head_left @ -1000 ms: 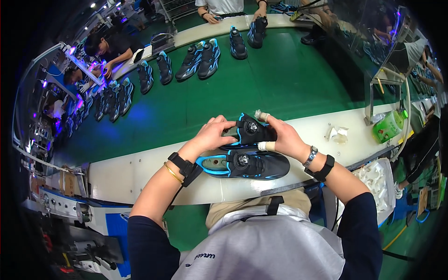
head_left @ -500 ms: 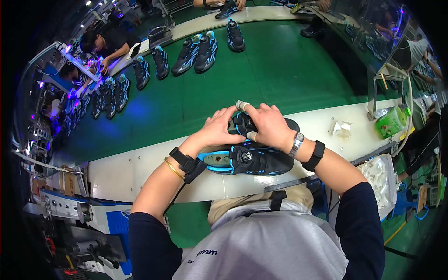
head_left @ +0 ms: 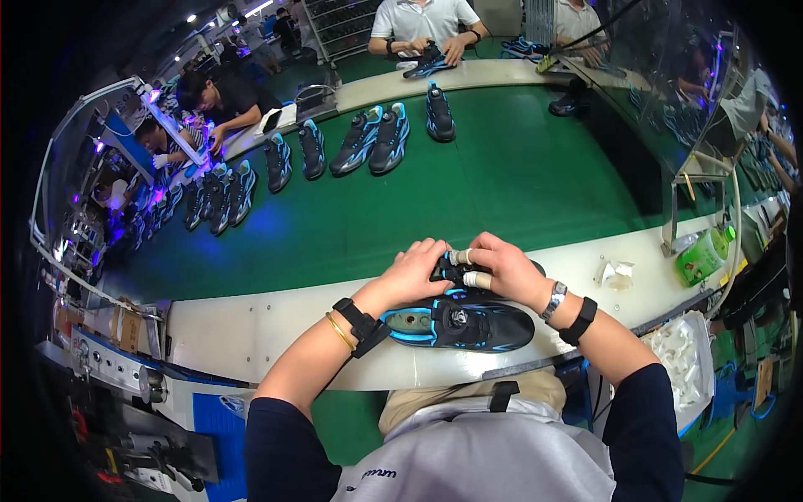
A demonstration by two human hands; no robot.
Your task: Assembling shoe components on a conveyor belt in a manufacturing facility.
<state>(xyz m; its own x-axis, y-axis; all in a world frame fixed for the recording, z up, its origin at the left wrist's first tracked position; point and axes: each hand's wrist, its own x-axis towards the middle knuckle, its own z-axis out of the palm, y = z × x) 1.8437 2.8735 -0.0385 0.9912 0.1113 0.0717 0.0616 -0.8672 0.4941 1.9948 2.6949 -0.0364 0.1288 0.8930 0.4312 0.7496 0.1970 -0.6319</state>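
Now, right hand (head_left: 514, 273) bunched tighter, shoe (head_left: 445, 274) beneath

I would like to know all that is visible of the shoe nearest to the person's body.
This shoe is black, with bright blue around its opening and thin blue accents on its side. A round dial sits at its tongue, and a greenish-grey insole shows inside. The upper looks synthetic. Unheld, it rests sole down on the white ledge, toe pointing right.

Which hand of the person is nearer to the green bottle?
The right. The right hand is at the farther shoe, some way left of the green bottle; the left hand, at the same shoe, is farther left still.
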